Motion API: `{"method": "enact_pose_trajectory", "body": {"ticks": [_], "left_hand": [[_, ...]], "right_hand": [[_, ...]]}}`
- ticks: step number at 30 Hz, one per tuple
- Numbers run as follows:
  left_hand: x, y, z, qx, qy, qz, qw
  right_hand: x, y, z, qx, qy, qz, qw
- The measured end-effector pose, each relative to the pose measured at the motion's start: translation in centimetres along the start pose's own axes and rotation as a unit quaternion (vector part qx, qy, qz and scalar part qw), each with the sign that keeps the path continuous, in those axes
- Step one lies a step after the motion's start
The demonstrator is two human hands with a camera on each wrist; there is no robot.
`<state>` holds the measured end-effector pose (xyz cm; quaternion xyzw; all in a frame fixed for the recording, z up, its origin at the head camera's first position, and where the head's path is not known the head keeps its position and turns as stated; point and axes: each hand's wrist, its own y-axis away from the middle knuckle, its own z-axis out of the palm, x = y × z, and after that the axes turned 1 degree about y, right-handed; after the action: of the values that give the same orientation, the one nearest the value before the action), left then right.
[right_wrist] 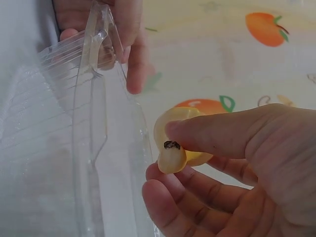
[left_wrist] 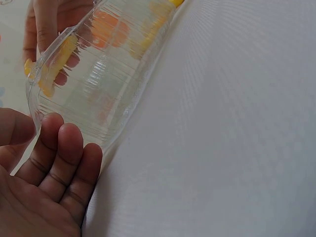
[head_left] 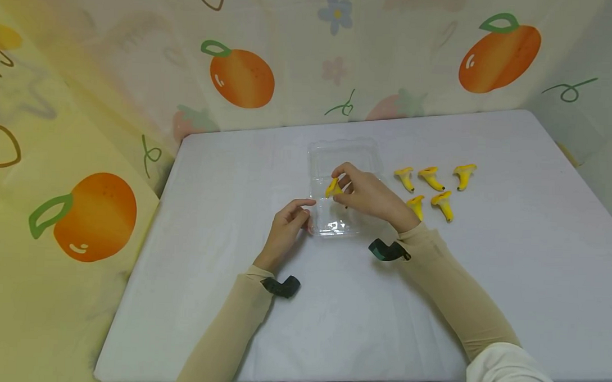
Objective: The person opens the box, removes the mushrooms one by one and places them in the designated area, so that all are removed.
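Note:
My right hand (head_left: 369, 194) pinches a yellow chanterelle mushroom (head_left: 332, 187) over an open clear plastic box (head_left: 330, 228). In the right wrist view the mushroom's pale stem with a dark tip (right_wrist: 172, 160) shows between thumb and fingers. My left hand (head_left: 285, 228) holds the box's left rim, with several fingertips against the outer wall (left_wrist: 111, 98) in the left wrist view. Several more chanterelles lie on the table right of the box, among them one at the far right (head_left: 465, 175) and one nearer me (head_left: 442, 205). My right forearm partly hides the nearest one (head_left: 415, 206).
The box's hinged lid (head_left: 344, 154) lies folded back on the far side. A white cloth covers the table (head_left: 225, 177). Behind it hangs a curtain (head_left: 300, 56) printed with oranges. Each wrist carries a dark strap-like piece (head_left: 282, 286).

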<state>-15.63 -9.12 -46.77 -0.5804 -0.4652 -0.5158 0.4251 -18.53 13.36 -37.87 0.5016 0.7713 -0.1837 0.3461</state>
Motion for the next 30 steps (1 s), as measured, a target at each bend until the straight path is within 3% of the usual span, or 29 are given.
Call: {"method": "enact_pose_trajectory", "body": {"ticks": [11,30], "left_hand": [[-0.39,-0.09,-0.04,-0.002,0.001,0.025,0.9997],[-0.2,0.03,0.08,0.004,-0.008,0.021,0.9997]], "right_hand": [[0.06,0.19,-0.33,0.009,0.011,-0.017,0.9997],[0.27,0.09,-0.8,0.023,0.007,-0.026,0.9994]]}}
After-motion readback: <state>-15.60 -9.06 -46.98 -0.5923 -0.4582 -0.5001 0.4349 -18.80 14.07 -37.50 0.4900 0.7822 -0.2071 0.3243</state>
